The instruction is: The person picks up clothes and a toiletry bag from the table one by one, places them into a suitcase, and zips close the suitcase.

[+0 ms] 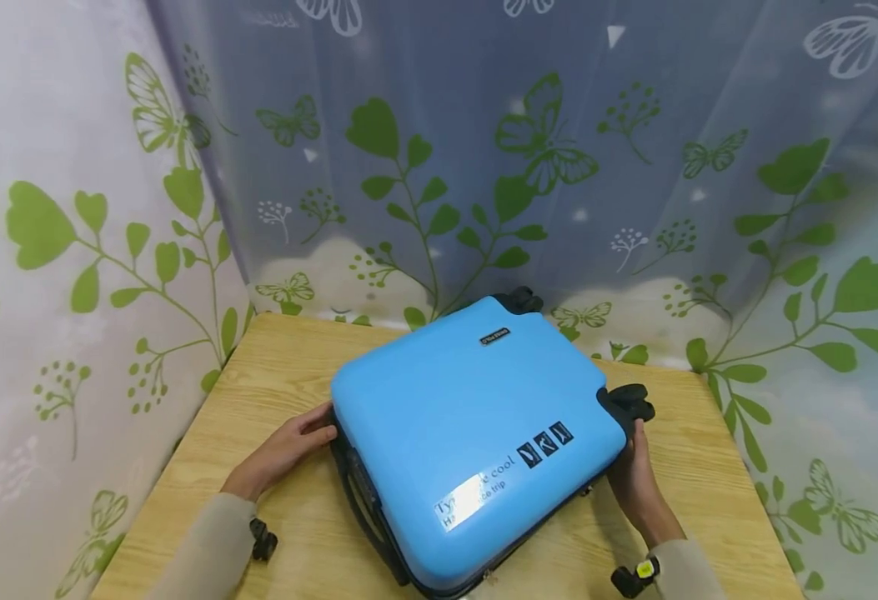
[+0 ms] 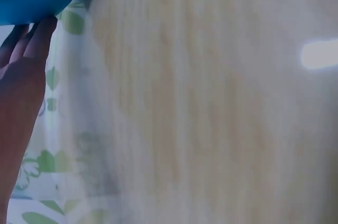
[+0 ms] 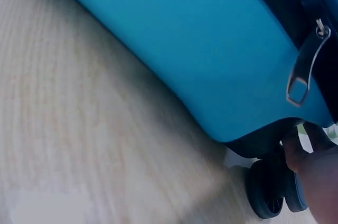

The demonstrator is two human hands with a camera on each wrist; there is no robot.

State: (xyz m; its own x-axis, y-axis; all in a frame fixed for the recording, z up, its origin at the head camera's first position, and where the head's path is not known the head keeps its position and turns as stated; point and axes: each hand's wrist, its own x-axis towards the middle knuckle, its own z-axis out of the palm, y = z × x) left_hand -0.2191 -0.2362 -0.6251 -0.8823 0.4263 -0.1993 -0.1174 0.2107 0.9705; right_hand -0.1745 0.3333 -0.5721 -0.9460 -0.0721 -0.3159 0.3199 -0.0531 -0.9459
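Blue hard-shell suitcase (image 1: pixel 469 433) lies flat on the wooden table (image 1: pixel 288 358), closed, wheels toward the curtain (image 1: pixel 439 125) and the right edge, handle side toward the person. Judged step: positioning or steadying the case from both sides; the zip looks shut, so opening has not begun. Left hand (image 1: pixel 296 446) rests at the suitcase's left edge, fingers loosely extended and touching the shell near its corner; the left wrist view shows fingertips (image 2: pixel 39 36) against the blue shell, nothing curled round it. Right hand (image 1: pixel 637 479) sits at the suitcase's right corner, just below the near black wheel (image 1: pixel 629 402); fingers lie along the side, and the right wrist view shows a fingertip beside the wheel housing, but whether they curl into a grip I cannot tell. A metal zipper pull (image 3: pixel 306 65) hangs on the suitcase's side seam above that wheel. Next move, as judged, calls for even pressure from both hands so the case turns or slides without tipping off the table.
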